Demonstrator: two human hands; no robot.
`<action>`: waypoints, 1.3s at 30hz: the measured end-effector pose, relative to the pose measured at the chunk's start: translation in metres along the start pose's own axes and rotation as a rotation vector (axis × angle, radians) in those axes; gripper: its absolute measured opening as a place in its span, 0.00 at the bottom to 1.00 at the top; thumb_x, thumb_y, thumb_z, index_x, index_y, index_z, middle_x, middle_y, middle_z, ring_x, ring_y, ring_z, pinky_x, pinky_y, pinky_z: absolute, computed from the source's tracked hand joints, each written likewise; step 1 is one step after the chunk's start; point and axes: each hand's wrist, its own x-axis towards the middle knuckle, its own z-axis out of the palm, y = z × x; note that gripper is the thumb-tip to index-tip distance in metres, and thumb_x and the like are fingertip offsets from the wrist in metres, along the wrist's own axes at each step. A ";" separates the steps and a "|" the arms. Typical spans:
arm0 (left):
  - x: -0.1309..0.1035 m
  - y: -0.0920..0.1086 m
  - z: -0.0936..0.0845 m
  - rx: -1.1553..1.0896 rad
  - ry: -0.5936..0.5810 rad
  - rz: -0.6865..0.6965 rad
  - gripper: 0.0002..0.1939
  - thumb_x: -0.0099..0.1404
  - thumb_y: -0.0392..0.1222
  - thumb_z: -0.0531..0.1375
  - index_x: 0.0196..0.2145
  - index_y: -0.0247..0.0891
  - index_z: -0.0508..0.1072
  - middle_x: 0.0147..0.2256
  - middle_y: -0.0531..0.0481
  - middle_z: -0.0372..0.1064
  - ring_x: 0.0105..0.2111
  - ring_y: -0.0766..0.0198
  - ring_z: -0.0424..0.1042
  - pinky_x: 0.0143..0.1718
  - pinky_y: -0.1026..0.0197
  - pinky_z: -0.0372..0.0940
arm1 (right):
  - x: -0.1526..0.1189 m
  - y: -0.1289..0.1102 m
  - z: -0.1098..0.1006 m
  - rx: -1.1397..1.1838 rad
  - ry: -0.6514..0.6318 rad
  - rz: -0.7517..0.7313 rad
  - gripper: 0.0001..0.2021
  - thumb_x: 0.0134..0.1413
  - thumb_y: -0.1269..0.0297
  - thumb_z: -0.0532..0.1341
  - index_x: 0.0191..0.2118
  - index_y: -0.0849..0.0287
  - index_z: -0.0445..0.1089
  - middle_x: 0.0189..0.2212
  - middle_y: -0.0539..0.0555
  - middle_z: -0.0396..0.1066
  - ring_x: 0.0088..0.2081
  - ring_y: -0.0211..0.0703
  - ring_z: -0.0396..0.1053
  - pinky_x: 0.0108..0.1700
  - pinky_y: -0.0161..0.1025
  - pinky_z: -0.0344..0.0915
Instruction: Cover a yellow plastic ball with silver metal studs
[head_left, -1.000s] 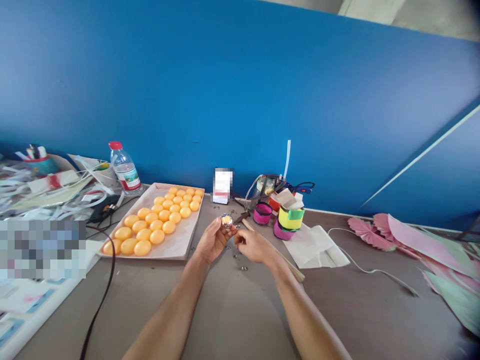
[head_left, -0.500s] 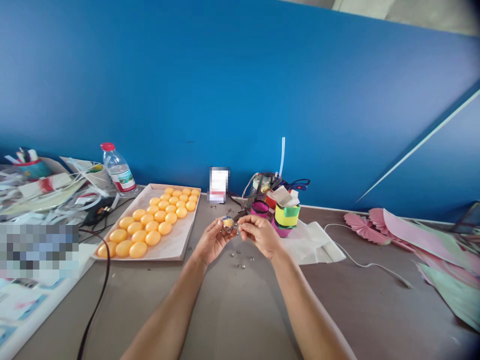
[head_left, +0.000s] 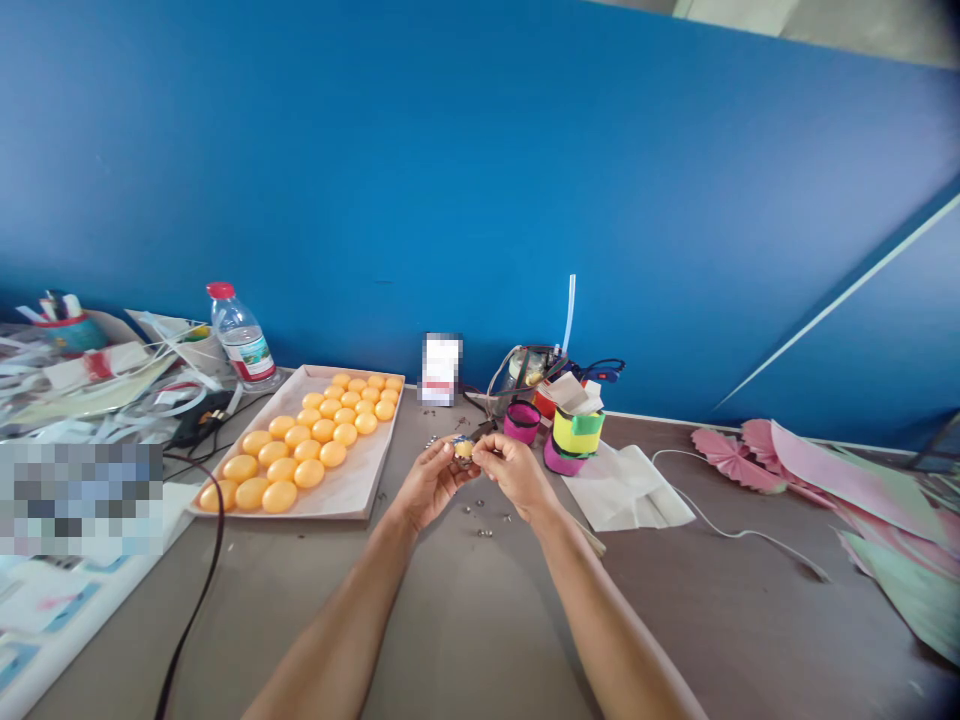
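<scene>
Near the middle of the desk, my left hand (head_left: pixel 433 486) grips a small round object (head_left: pixel 463 450), yellowish with blue and metallic bits around it. The fingers of my right hand (head_left: pixel 517 476) are pinched together at the object's right side; whatever is between those fingertips is too small to make out. Several small metal pieces (head_left: pixel 484 533) lie scattered on the desk just below and beyond the hands. To the left sits a shallow white tray (head_left: pixel 358 497) with several orange balls (head_left: pixel 279 496) in rows.
A bottle (head_left: pixel 244 345) with a red cap stands behind the tray. Magenta and yellow bands (head_left: pixel 577 432) and white paper (head_left: pixel 637 490) are right of my hands. Pink paper pieces (head_left: pixel 847 470) lie far right. A dark cable (head_left: pixel 202 590) crosses the left side.
My right hand has moved in closer to the small round object, and its fingertips now meet it. The whole view has shifted slightly.
</scene>
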 end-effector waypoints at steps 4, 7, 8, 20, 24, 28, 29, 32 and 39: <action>0.000 -0.001 0.000 0.002 -0.004 0.007 0.11 0.59 0.42 0.60 0.38 0.33 0.70 0.34 0.45 0.72 0.33 0.62 0.72 0.40 0.56 0.66 | 0.000 0.000 -0.001 0.022 -0.008 -0.001 0.07 0.41 0.61 0.61 0.25 0.59 0.66 0.14 0.44 0.60 0.19 0.33 0.55 0.23 0.32 0.51; -0.001 0.000 0.000 0.008 -0.006 0.009 0.10 0.59 0.41 0.59 0.38 0.33 0.70 0.33 0.46 0.72 0.32 0.63 0.72 0.39 0.57 0.66 | 0.001 0.001 -0.002 0.079 -0.049 -0.025 0.07 0.41 0.61 0.61 0.25 0.59 0.66 0.13 0.44 0.58 0.19 0.33 0.55 0.24 0.33 0.52; -0.002 0.000 0.001 0.009 -0.003 0.010 0.10 0.59 0.41 0.59 0.37 0.33 0.70 0.33 0.46 0.72 0.32 0.63 0.72 0.39 0.57 0.66 | 0.001 0.002 -0.002 0.099 -0.066 -0.032 0.07 0.41 0.61 0.62 0.25 0.59 0.66 0.13 0.43 0.58 0.19 0.33 0.55 0.24 0.33 0.52; -0.002 -0.003 -0.001 0.027 -0.003 0.014 0.10 0.59 0.42 0.59 0.37 0.33 0.70 0.33 0.46 0.71 0.33 0.64 0.71 0.40 0.58 0.66 | 0.008 0.019 -0.004 0.207 -0.142 -0.034 0.09 0.40 0.61 0.64 0.25 0.58 0.64 0.17 0.45 0.63 0.19 0.32 0.54 0.24 0.32 0.50; -0.002 -0.004 -0.002 0.059 0.005 0.019 0.11 0.59 0.42 0.60 0.39 0.33 0.70 0.34 0.46 0.71 0.33 0.63 0.71 0.40 0.56 0.65 | 0.009 0.022 -0.006 0.222 -0.155 -0.032 0.10 0.41 0.62 0.64 0.26 0.57 0.61 0.16 0.43 0.60 0.19 0.31 0.56 0.24 0.32 0.52; -0.002 -0.003 -0.002 0.106 0.022 0.025 0.12 0.57 0.41 0.62 0.37 0.33 0.70 0.33 0.47 0.71 0.32 0.62 0.71 0.39 0.55 0.66 | 0.010 0.024 -0.006 0.076 -0.126 -0.060 0.11 0.41 0.60 0.63 0.24 0.58 0.60 0.16 0.42 0.59 0.18 0.31 0.55 0.23 0.32 0.53; -0.002 -0.003 -0.001 0.118 0.027 0.019 0.12 0.56 0.41 0.62 0.37 0.33 0.70 0.32 0.47 0.71 0.31 0.62 0.72 0.38 0.55 0.66 | 0.010 0.024 -0.006 0.054 -0.111 -0.055 0.12 0.41 0.60 0.64 0.24 0.58 0.59 0.16 0.42 0.58 0.18 0.31 0.55 0.23 0.32 0.53; -0.002 -0.002 0.002 0.125 0.028 -0.002 0.12 0.56 0.43 0.62 0.36 0.32 0.71 0.31 0.47 0.71 0.30 0.62 0.72 0.37 0.55 0.66 | 0.010 0.023 -0.004 0.084 -0.101 -0.018 0.13 0.40 0.59 0.64 0.23 0.58 0.59 0.14 0.42 0.57 0.17 0.31 0.54 0.22 0.31 0.52; -0.001 0.000 0.003 0.030 0.057 -0.044 0.12 0.57 0.43 0.61 0.35 0.32 0.71 0.31 0.46 0.72 0.28 0.63 0.73 0.35 0.59 0.68 | 0.019 0.034 -0.018 0.210 -0.093 0.005 0.10 0.45 0.56 0.60 0.31 0.58 0.65 0.19 0.44 0.61 0.18 0.31 0.54 0.24 0.32 0.53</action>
